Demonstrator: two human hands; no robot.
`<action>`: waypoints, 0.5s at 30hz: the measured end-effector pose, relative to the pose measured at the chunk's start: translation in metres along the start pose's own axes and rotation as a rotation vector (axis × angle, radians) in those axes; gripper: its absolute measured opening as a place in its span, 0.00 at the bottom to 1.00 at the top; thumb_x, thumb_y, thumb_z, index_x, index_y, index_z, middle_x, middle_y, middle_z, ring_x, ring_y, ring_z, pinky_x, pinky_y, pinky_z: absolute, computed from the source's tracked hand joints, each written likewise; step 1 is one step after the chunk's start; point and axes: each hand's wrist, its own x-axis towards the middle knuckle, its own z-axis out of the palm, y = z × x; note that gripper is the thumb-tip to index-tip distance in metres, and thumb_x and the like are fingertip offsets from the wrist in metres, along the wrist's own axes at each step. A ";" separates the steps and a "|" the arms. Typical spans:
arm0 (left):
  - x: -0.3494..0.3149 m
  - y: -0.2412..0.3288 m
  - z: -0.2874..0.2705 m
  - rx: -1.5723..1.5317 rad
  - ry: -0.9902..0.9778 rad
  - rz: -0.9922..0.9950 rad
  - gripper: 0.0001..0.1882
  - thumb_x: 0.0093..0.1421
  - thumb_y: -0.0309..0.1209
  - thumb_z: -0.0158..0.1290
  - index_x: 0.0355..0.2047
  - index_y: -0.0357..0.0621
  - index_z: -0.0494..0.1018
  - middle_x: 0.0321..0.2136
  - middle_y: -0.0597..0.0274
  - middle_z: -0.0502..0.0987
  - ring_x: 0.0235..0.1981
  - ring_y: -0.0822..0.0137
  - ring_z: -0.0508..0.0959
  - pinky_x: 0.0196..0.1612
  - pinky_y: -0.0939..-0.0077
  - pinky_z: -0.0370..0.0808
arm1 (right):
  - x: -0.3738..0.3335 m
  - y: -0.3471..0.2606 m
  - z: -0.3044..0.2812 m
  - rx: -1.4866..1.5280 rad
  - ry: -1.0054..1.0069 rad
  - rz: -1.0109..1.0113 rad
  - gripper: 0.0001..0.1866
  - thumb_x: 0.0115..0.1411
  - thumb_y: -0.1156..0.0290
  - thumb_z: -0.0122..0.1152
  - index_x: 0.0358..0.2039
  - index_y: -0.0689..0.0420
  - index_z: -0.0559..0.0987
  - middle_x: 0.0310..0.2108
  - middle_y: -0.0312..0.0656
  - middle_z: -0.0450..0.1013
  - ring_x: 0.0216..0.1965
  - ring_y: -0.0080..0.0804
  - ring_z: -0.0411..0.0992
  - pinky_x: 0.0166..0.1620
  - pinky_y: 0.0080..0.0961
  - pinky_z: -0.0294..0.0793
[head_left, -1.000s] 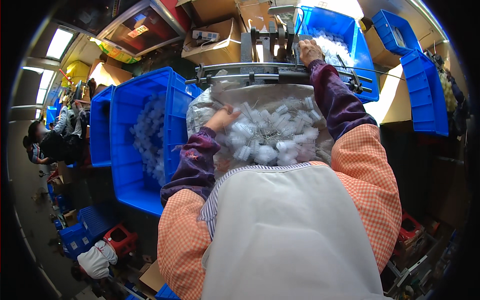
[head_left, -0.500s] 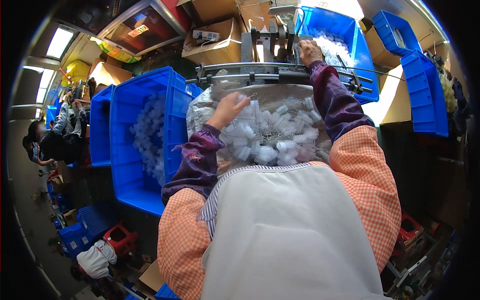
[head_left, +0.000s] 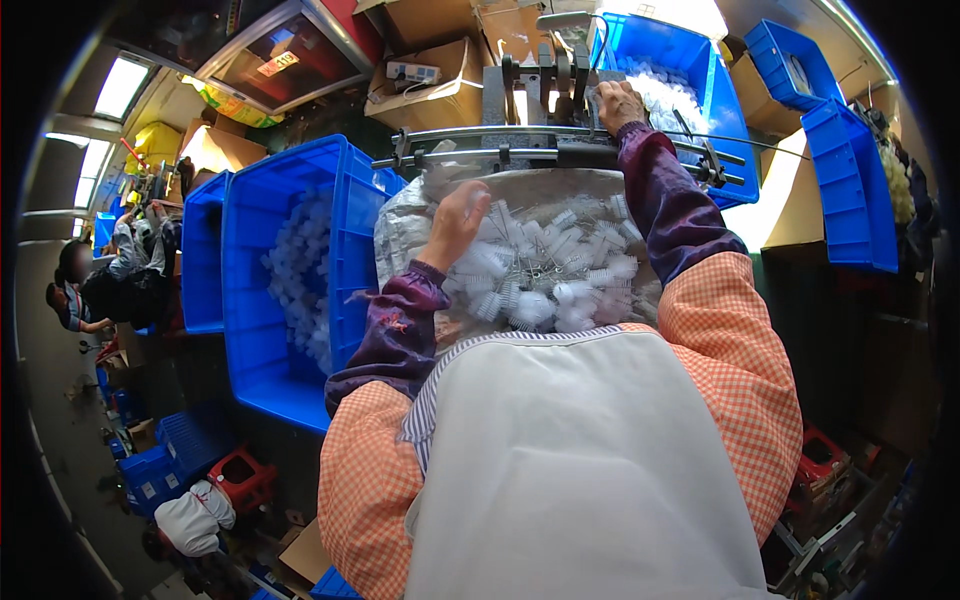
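Note:
Many small white bristle brushes with twisted wire stems (head_left: pixel 560 255) lie heaped on a pale plastic sheet (head_left: pixel 400 225) in front of me. Above the heap's left edge is my left hand (head_left: pixel 455 225), its fingers drawn together and pointing away from me. Whatever they hold, if anything, is hidden. My right hand (head_left: pixel 620 105) is closed over the right side of a dark metal bench machine (head_left: pixel 545 85); the part under its fingers is out of sight. Metal rods (head_left: pixel 500 135) run crosswise between the machine and the heap.
A deep blue bin (head_left: pixel 275 365) with white brush pieces stands at my left. Another blue bin (head_left: pixel 725 95) holding white pieces is behind my right hand. Blue crates (head_left: pixel 845 190) stand farther right, cardboard boxes (head_left: pixel 440 95) at the back. Other people (head_left: pixel 130 270) are at far left.
My left hand has turned upright and drawn slightly left, away from a wire loop that was by its fingertips. The right hand stays on the machine.

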 end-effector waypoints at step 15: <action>0.003 -0.003 0.003 0.000 0.118 -0.053 0.11 0.58 0.30 0.43 0.38 0.37 0.68 0.36 0.46 0.72 0.40 0.49 0.71 0.43 0.65 0.67 | 0.007 0.003 -0.001 0.128 -0.111 0.114 0.13 0.55 0.59 0.49 0.39 0.47 0.75 0.42 0.35 0.72 0.47 0.36 0.65 0.51 0.38 0.57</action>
